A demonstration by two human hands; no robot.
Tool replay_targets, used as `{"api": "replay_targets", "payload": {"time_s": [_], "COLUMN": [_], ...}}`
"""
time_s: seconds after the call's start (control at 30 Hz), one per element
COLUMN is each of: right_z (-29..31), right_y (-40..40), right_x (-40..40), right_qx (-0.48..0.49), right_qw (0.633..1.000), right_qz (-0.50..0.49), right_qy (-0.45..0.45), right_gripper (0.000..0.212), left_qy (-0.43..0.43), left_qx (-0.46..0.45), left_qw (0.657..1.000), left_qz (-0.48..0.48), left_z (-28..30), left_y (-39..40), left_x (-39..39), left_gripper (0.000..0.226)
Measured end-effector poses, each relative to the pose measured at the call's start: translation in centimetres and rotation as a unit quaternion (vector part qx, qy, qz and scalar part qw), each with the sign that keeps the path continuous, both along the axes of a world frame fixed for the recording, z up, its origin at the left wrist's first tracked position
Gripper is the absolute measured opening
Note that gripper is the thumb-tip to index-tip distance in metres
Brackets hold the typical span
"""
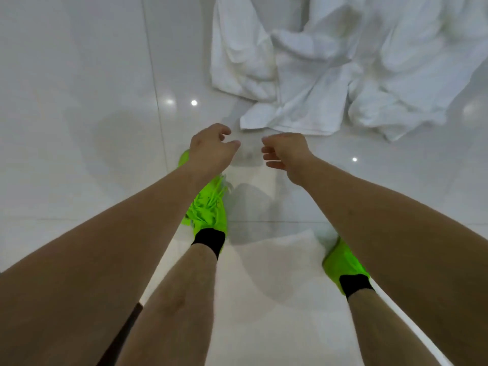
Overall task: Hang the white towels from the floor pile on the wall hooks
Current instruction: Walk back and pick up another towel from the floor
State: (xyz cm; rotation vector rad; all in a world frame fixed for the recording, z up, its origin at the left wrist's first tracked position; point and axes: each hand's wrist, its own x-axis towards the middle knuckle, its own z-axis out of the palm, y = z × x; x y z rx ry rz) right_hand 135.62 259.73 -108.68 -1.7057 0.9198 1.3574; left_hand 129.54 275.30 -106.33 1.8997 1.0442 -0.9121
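Note:
A crumpled pile of white towels (330,67) lies on the glossy white tiled floor at the upper right. One flat towel corner (266,118) sticks out toward me. My left hand (211,149) and my right hand (286,151) hang side by side just short of that corner, above the floor. Both hands hold nothing, with fingers loosely curled and apart. No wall hooks are in view.
My two feet in bright green shoes (208,207) with black socks stand below the hands. Another white towel or mat (277,260) lies on the floor between my feet. Shiny floor tiles (79,101) stretch to the left.

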Motion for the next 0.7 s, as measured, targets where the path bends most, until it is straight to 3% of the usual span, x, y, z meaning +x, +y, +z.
{"api": "replay_targets", "payload": {"time_s": [0.13,0.3,0.53,0.7], "right_z": [-3.8,-6.1,-5.5,-0.7], "right_y": [2.1,3.6,3.8,2.5], "right_x": [-1.5,-2.6,-3.1,-2.9], "right_qx": [0.066,0.084,0.042,0.014], "right_qw": [0.97,0.935,0.937,0.944], "right_qz": [-0.215,-0.33,-0.337,-0.323], "right_qy": [0.095,0.102,0.078,0.063], "right_gripper": [0.026,0.032,0.013,0.007], "left_qy": [0.024,0.038,0.037,0.023], "left_qx": [-0.002,-0.004,-0.011,-0.018], "left_qw": [0.997,0.996,0.997,0.999], "left_qz": [0.07,0.084,0.061,0.031], "left_z": [-3.3,-4.5,-3.6,0.8], "left_y": [0.5,0.5,0.2,-0.7], "left_x": [-0.7,-2.0,-1.6,0.0], "left_gripper": [0.038,0.036,0.038,0.036]}}
